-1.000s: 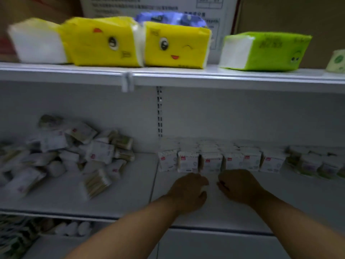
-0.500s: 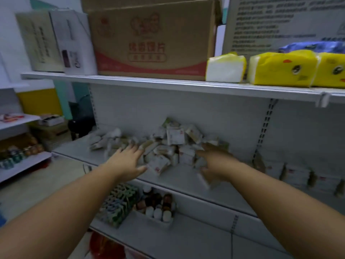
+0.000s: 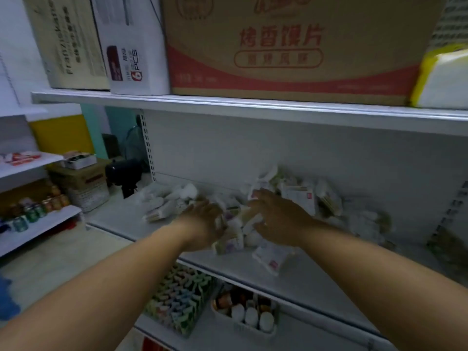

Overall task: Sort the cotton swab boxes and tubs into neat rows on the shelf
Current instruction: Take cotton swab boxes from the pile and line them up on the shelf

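A jumbled pile of white cotton swab boxes and packs point(image 3: 300, 198) lies on the white middle shelf point(image 3: 316, 282), spreading left to looser packs point(image 3: 164, 203). One white pack with a red mark point(image 3: 272, 257) lies apart near the shelf's front edge. My left hand point(image 3: 202, 219) reaches into the middle of the pile, its fingers buried among blurred packs, so its hold is unclear. My right hand point(image 3: 278, 219) lies over the pile just to the right, fingers stretched out on the packs. The two hands are close together.
A large brown and red carton point(image 3: 291, 46) and a white box point(image 3: 131, 46) stand on the upper shelf. Below are coloured packs point(image 3: 179, 300) and a tray of small bottles point(image 3: 248, 312). Another shelf with cans point(image 3: 30, 214) stands at the left.
My view swung left from the tidy row of boxes to the jumbled pile. Both hands moved into the pile and came closer together.
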